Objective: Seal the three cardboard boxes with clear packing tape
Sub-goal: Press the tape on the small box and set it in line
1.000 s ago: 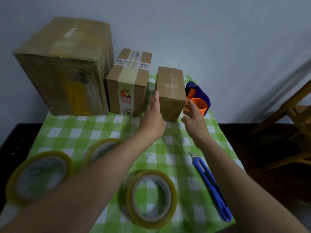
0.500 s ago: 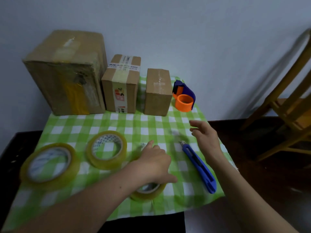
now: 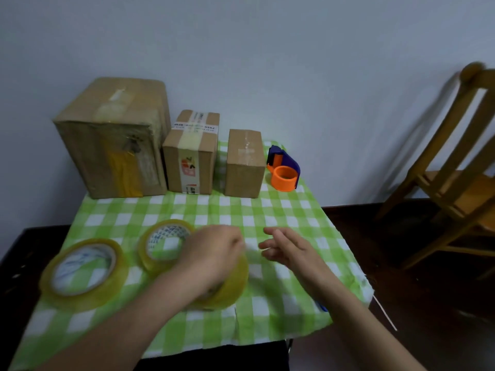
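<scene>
Newly tipped up, glossy amber tape ring [image 3: 233,285] is clasped by left grip [image 3: 211,253]; right grip [image 3: 292,250] spread.

Tablecloth [image 3: 281,210] is showing a green-and-white check. Large box [image 3: 112,140], middle box [image 3: 191,153] and small box [image 3: 245,162] are all reading plain brown. The middle box is carrying a white strip and a red-orange print. Left roll [image 3: 83,271], middle roll [image 3: 166,245] and near roll [image 3: 233,285] are looking translucent yellow. Dispenser [image 3: 285,170] is showing orange with dark blue.
</scene>
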